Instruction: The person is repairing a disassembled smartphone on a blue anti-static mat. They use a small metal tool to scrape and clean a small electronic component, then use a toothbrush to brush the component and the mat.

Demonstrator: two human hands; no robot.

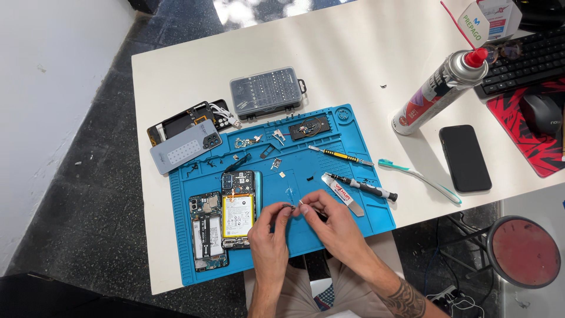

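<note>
I see both hands over the blue mat (282, 176) — left hand (269, 235) pinching a small part (288, 206), right hand (329, 221) closed on a thin tool (311, 206), beside two opened phones (222, 218).

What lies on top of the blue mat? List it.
On the blue mat: two opened phones, screwdrivers, small parts. Both hands cover the patch beneath them.

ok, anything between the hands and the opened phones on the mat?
Nothing visible. The left hand and right hand pinch a small part over bare blue mat; the two opened phones lie just beside the left hand, with no tool between.
</note>
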